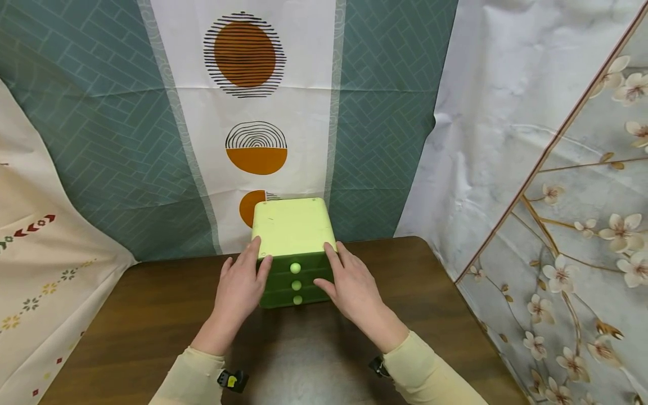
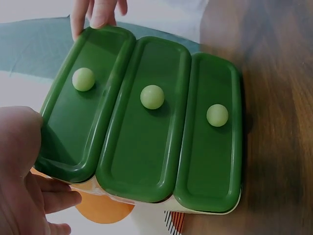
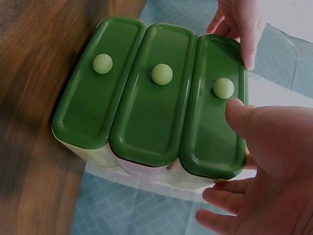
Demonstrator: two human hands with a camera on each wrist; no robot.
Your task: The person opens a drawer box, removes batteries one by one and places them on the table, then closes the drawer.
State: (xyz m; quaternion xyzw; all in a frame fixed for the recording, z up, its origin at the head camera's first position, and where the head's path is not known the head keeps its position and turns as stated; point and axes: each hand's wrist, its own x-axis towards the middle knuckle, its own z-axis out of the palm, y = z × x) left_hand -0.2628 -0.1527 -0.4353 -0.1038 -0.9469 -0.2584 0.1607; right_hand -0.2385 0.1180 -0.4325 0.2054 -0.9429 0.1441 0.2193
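Note:
A small drawer box [image 1: 293,228] with a pale green top and three dark green drawer fronts stands on the table. Each front carries a round light green knob [image 2: 152,97], and all three drawers look closed. My left hand [image 1: 242,284] lies against the box's upper left edge, fingers fairly straight. On the opposite side, my right hand [image 1: 356,284] touches the upper right edge, its thumb [image 3: 239,115] over the top drawer front [image 3: 215,132]. In the left wrist view, the left fingers [image 2: 56,196] extend along the side of the box. Neither hand curls round a knob.
The brown wooden table [image 1: 167,315] bears the box near its back edge. Behind it hangs a patterned cloth [image 1: 283,107] with orange and black circles. Floral cloth [image 1: 572,270] borders the right side, and a cream cloth [image 1: 45,281] the left.

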